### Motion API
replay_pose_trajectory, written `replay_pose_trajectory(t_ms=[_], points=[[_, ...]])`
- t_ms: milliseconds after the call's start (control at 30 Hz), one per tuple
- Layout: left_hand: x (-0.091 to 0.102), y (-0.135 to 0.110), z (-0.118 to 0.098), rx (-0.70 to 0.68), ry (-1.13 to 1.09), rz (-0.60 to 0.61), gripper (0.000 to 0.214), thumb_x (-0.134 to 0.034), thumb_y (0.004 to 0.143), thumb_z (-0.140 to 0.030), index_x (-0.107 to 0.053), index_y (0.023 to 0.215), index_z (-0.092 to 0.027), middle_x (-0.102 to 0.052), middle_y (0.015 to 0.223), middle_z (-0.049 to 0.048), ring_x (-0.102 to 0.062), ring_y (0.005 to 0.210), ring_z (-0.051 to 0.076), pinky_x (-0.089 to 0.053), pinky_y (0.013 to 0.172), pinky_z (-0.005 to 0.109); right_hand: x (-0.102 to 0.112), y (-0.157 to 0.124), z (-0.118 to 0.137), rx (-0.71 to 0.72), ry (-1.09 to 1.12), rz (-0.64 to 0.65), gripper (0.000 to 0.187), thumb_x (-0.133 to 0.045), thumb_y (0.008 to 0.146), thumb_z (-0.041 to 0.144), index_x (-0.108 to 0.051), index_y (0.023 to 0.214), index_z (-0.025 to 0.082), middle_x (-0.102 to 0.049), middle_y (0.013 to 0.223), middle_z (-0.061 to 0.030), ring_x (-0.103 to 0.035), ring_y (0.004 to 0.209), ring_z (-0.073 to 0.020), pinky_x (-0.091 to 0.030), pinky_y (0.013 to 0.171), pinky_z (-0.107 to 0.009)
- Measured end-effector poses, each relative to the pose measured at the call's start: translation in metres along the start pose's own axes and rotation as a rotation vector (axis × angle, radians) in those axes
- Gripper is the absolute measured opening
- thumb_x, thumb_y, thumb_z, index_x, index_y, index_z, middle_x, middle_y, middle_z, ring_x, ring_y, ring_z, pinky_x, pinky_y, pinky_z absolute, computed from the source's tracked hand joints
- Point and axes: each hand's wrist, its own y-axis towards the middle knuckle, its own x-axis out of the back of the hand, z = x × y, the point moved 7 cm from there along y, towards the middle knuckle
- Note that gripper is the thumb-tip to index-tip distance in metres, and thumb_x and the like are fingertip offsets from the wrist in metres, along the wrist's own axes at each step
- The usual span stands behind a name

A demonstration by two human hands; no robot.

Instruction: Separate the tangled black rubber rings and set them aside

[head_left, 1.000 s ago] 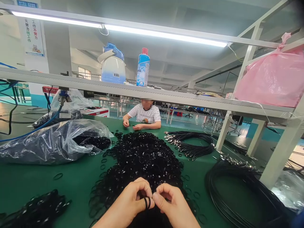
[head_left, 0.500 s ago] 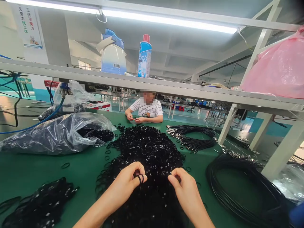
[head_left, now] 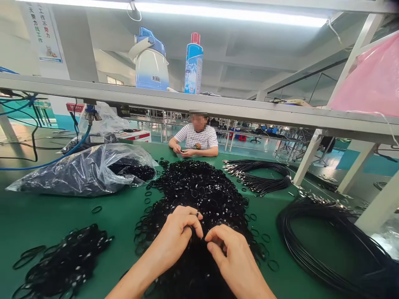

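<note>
A large heap of thin black rings (head_left: 199, 182), rubber-like, covers the middle of the green table. My left hand (head_left: 179, 228) is over its near part, fingers bent downward, with a bit of black ring (head_left: 197, 214) showing at one finger. Close beside it, my right hand (head_left: 232, 253) has its thumb and forefinger brought together in a loose pinch. The fingertips of both hands nearly meet. Whatever the right fingertips hold is lost against the black heap behind them.
A smaller ring pile (head_left: 68, 261) lies at near left, behind it a clear plastic bag (head_left: 84, 170). Coiled black cables (head_left: 289, 245) lie at right, with a smaller cable bundle (head_left: 264, 174) beyond. A shelf (head_left: 218, 104) spans above. Opposite sits a person (head_left: 198, 139).
My hands have come together over the heap, the right one moving left. My left hand has turned with its fingers pointing down. The camera view has shifted slightly.
</note>
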Motion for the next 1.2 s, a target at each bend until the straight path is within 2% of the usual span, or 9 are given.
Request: replay_pose_trajectory(t_ms=[100,200,300,433,567,667,800,1033,1200], points=[[0.002,0.001,0.002,0.016,-0.070,-0.029,0.027,-0.033,0.058,-0.003,-0.049,0.046,-0.020,-0.064,0.076,0.0015,-0.056,0.082,0.016,-0.042,0.075,0.028,-0.013,-0.005,0.008,0.033,-0.025,0.093,0.020,-0.056,0.076,0.007,-0.062,0.079,0.025,-0.060,0.079,0.0041,-0.055,0.079,-0.0133,-0.037,0.071,-0.023],[0.005,0.001,0.006,0.077,-0.050,-0.043,0.025,-0.034,0.064,-0.006,-0.046,0.048,-0.021,-0.057,0.061,-0.0012,-0.053,0.068,0.016,-0.041,0.069,0.029,-0.027,-0.010,0.012,0.065,-0.118,0.236,0.015,-0.069,0.070,0.012,-0.066,0.076,0.026,-0.060,0.080,0.0039,-0.055,0.083,-0.0143,-0.036,0.073,-0.024],[0.004,-0.001,0.003,0.084,-0.031,-0.020,0.028,-0.037,0.072,-0.012,-0.057,0.056,-0.022,-0.062,0.074,-0.0012,-0.054,0.081,0.018,-0.039,0.080,0.032,-0.041,-0.013,0.009,0.056,-0.289,0.400,0.017,-0.080,0.060,0.023,-0.072,0.075,0.025,-0.063,0.085,-0.0002,-0.055,0.087,-0.0197,-0.037,0.071,-0.028],[-0.003,-0.003,0.002,0.119,0.010,0.059,0.029,-0.043,0.075,-0.016,-0.069,0.071,-0.027,-0.062,0.108,-0.0021,-0.047,0.109,0.022,-0.031,0.095,0.037,-0.048,-0.012,0.006,0.028,-0.437,0.494,0.012,-0.074,0.065,0.018,-0.076,0.075,0.025,-0.066,0.089,-0.0050,-0.056,0.089,-0.0233,-0.037,0.069,-0.030],[-0.005,-0.002,0.004,0.117,0.077,0.024,0.024,-0.052,0.069,-0.016,-0.069,0.081,-0.029,-0.059,0.105,-0.0005,-0.051,0.097,0.021,-0.038,0.085,0.034,-0.052,-0.015,0.006,0.009,-0.426,0.527,0.017,-0.076,0.063,0.020,-0.076,0.080,0.024,-0.067,0.092,-0.0061,-0.057,0.091,-0.0246,-0.038,0.074,-0.031],[-0.005,-0.001,0.007,0.115,0.035,0.002,0.028,-0.048,0.068,-0.012,-0.068,0.080,-0.026,-0.062,0.084,-0.0020,-0.052,0.070,0.015,-0.039,0.063,0.026,-0.045,-0.015,0.006,0.006,-0.341,0.456,0.015,-0.069,0.064,0.012,-0.074,0.073,0.023,-0.067,0.084,-0.0039,-0.058,0.086,-0.0219,-0.037,0.071,-0.030],[-0.004,-0.001,0.010,0.137,-0.079,0.001,0.026,-0.047,0.069,-0.013,-0.070,0.075,-0.024,-0.070,0.077,-0.0036,-0.061,0.075,0.017,-0.043,0.069,0.025,-0.020,-0.006,-0.002,-0.057,-0.028,0.223,0.016,-0.065,0.065,0.009,-0.070,0.069,0.024,-0.064,0.077,0.0021,-0.057,0.075,-0.0154,-0.037,0.066,-0.025],[-0.010,-0.001,0.013,0.148,-0.079,0.040,0.040,-0.040,0.076,-0.011,-0.070,0.097,-0.027,-0.068,0.111,-0.0026,-0.061,0.101,0.018,-0.043,0.094,0.031,-0.007,0.007,-0.042,-0.303,0.580,0.012,0.011,-0.073,0.061,0.025,-0.069,0.069,0.018,-0.060,0.063,0.0011,-0.055,0.062,-0.0150,-0.042,0.061,-0.026],[-0.017,-0.005,0.011,0.125,-0.055,0.095,0.053,-0.040,0.070,-0.003,-0.065,0.107,-0.033,-0.049,0.137,-0.0041,-0.038,0.130,0.018,-0.024,0.111,0.040,-0.008,0.011,-0.045,-0.321,0.774,-0.005,0.018,-0.071,0.061,0.025,-0.066,0.072,0.012,-0.058,0.056,0.0014,-0.052,0.049,-0.0103,-0.033,0.045,-0.020]])
